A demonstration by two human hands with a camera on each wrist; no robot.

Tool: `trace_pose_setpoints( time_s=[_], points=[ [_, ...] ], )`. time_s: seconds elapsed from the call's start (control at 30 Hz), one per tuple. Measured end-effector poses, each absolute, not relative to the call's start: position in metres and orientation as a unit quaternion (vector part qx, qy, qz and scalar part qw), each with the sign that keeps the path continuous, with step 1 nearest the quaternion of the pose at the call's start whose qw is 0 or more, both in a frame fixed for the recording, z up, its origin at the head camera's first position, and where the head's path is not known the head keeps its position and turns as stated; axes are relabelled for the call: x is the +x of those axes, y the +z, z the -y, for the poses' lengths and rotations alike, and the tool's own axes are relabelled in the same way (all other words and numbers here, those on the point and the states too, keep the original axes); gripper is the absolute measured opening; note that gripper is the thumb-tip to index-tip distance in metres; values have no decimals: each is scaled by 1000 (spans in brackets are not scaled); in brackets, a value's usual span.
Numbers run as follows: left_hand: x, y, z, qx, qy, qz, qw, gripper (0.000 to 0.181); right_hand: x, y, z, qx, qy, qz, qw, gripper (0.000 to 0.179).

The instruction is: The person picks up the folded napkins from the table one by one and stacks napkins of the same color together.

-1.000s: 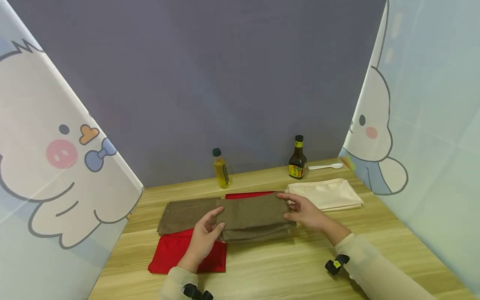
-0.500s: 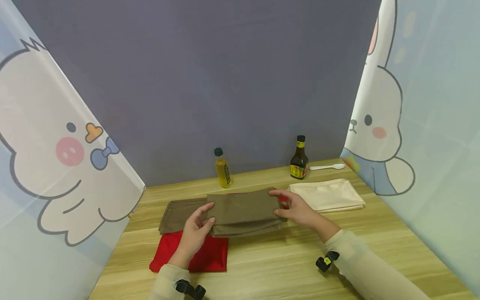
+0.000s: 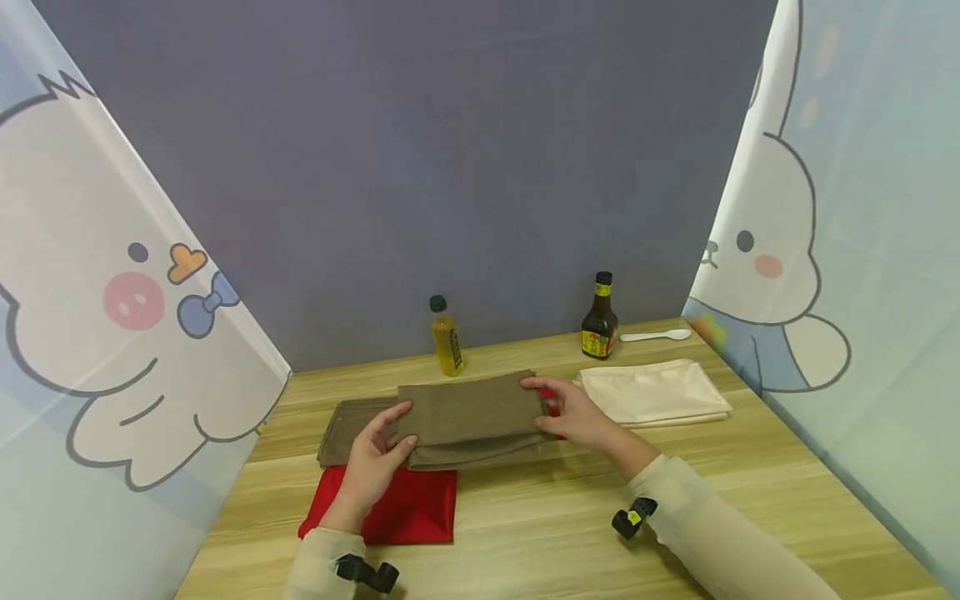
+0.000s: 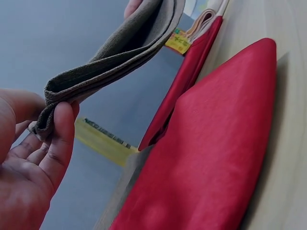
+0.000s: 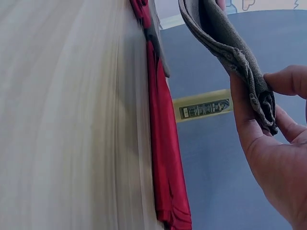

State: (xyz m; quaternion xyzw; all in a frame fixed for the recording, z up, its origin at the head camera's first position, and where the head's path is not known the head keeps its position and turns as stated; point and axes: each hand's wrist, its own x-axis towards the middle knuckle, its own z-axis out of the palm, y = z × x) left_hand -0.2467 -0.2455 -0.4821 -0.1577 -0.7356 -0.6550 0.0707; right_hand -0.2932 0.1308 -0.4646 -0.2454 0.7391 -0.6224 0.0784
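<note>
Head view: a folded brown cloth (image 3: 468, 412) is held above the table (image 3: 540, 533), between the left hand (image 3: 367, 468) and the right hand (image 3: 577, 415). Both grips are narrow, with thumb and fingers pinching opposite short ends of the cloth. The held cloth partly hides a second brown cloth (image 3: 348, 429) at left and a rear red cloth (image 3: 552, 404), of which a small patch shows at its right end. A front red cloth (image 3: 412, 508) lies nearer the person, partly covered by the left hand, and a folded cream cloth (image 3: 652, 392) lies at right.

Left wrist view: the held cloth appears edge-on, its stacked layers and rounded folds exposed, which the head view conceals. The rear red cloth shows as a long strip beyond the front one, and looped fold edges of the cream cloth appear behind it.

Right wrist view: a gap separates the held cloth from the tabletop; the rear red cloth is seen from the side, lying flat and layered.

Containers: a yellow bottle (image 3: 448, 343) with a dark green cap stands upright at the rear, its yellow contents visible. A dark bottle (image 3: 600, 329), black-capped and yellow-labelled, stands beside a white spoon (image 3: 656, 335); its fill level cannot be made out
</note>
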Motion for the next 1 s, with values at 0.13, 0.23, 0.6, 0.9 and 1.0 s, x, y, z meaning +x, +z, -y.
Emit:
trace_pose_setpoints(
  time_s=[0.13, 0.23, 0.6, 0.9, 1.0],
  points=[
    [-250, -485, 252, -141, -644, 747, 88, 57, -295, -464, -125, -249, -624, -736, 81, 69],
    [-252, -486, 257, -133, -638, 752, 103, 55, -295, -462, -120, -248, -626, -735, 84, 71],
    [-251, -485, 270, -125, -653, 738, 117, 56, -297, -460, -102, -255, -632, -727, 89, 71],
    [-253, -491, 281, -128, -666, 721, 142, 56, -302, -458, -90, -243, -633, -729, 92, 68],
    [-253, -491, 283, -122, -674, 712, 156, 55, -304, -458, -86, -248, -631, -730, 87, 66]
  ],
)
